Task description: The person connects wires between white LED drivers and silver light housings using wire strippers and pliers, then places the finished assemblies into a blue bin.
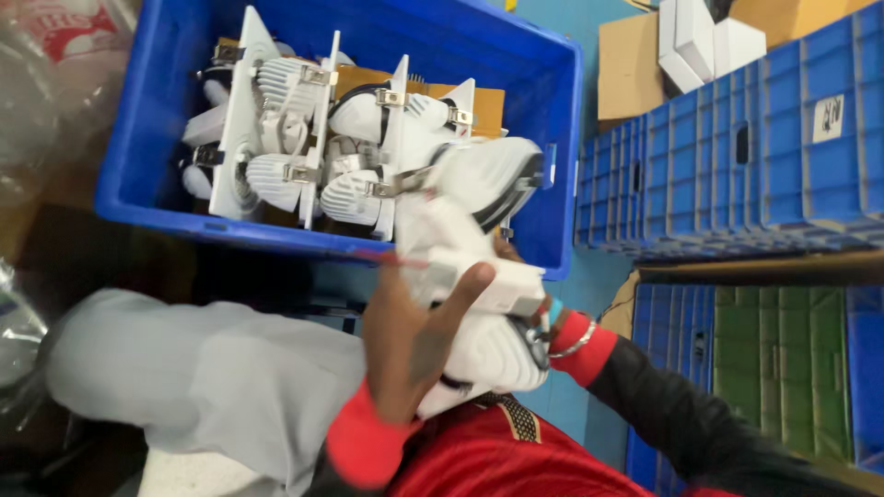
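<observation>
- Left hand [414, 340] gripped a stack of white lamp fittings [479, 276], fingers wrapped round it.
- Right hand [539, 322] mostly hidden behind; grip unclear.
- Blue crate [166, 129], far left, already held several fittings [304, 138]; stack not yet in.

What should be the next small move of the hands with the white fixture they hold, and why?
Probably lower the white fixture into the free right end of the blue crate. The left hand and the right hand, mostly hidden behind the fixture, hold it just over the crate's near rim, and similar white fixtures already stand in rows inside, with blue floor still bare at that end.
</observation>
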